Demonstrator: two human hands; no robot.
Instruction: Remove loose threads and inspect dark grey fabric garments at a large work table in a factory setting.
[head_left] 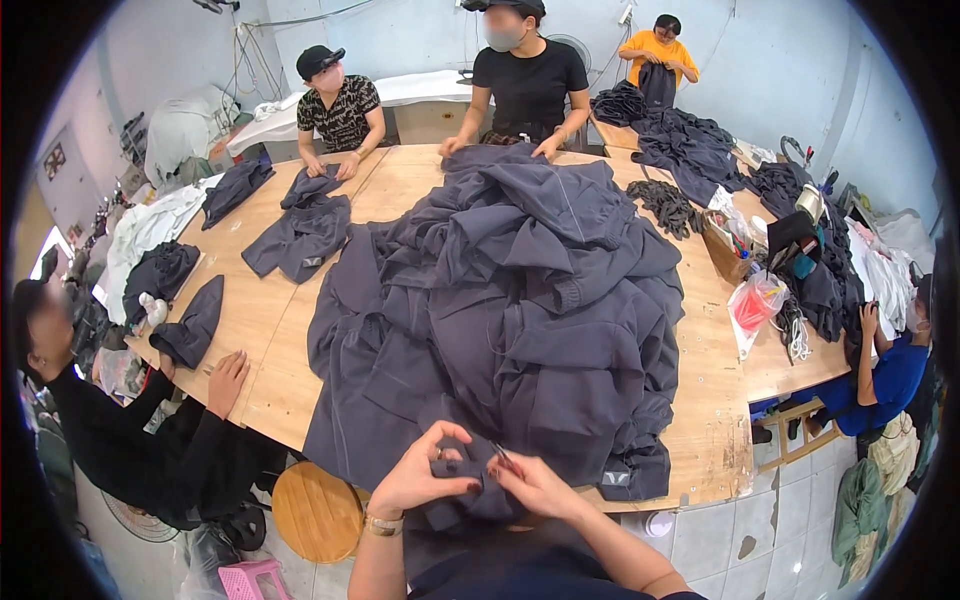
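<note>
A large heap of dark grey garments [480, 290] spreads over the wooden table in front of me. At its near edge my left hand [425, 475], with a gold-coloured watch band on the wrist, has its curved fingers around a fold of one dark garment [460, 510]. My right hand [537, 487] grips small dark thread snips [502, 455], their pointed tips directed up and left, close to the same fold. Part of the cloth between my hands is hidden by the fingers. A garment with a light label [617, 479] hangs near the edge to the right.
Co-workers handle dark pieces around the wooden table [710, 440]. To the left rest a co-worker's hands [228, 385] beside a dark piece [195, 330]. A clear bag with red contents [757, 300] lies at right. A round wooden stool [317, 510] and pink stool [253, 580] stand below.
</note>
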